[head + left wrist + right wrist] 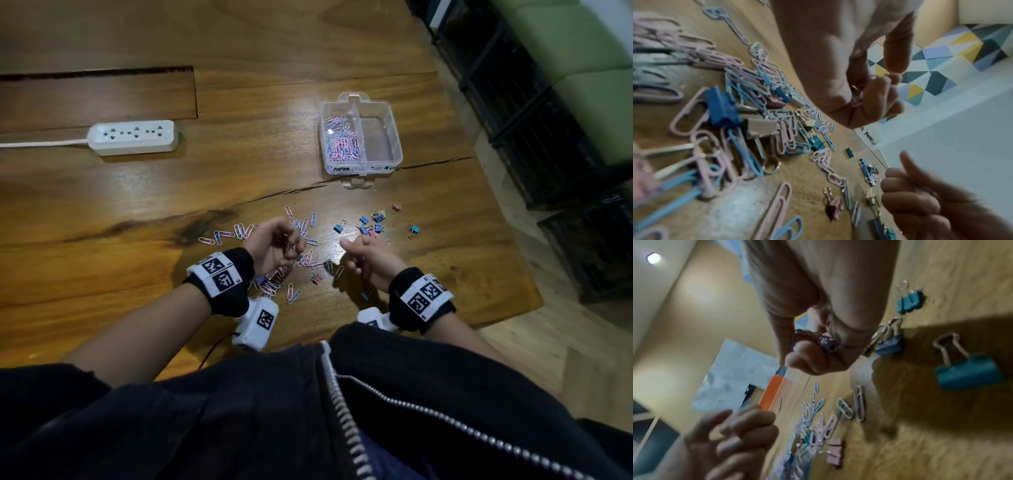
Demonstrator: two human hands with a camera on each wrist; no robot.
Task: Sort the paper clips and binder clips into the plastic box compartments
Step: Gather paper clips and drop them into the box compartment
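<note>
Paper clips (301, 263) are grasped in both grips, left hand (274, 245) and right hand (368, 257). Binder clips (371, 224) lie between hands and plastic box (394, 137), marked "PAPER". A power strip (133, 137) is set well left on the worktop (102, 205).

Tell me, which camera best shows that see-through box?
The head view: the plastic box shows whole, paper clips in its left compartment, the right one bare. The left wrist view catches only a labelled edge; the right wrist view, nothing.
</note>
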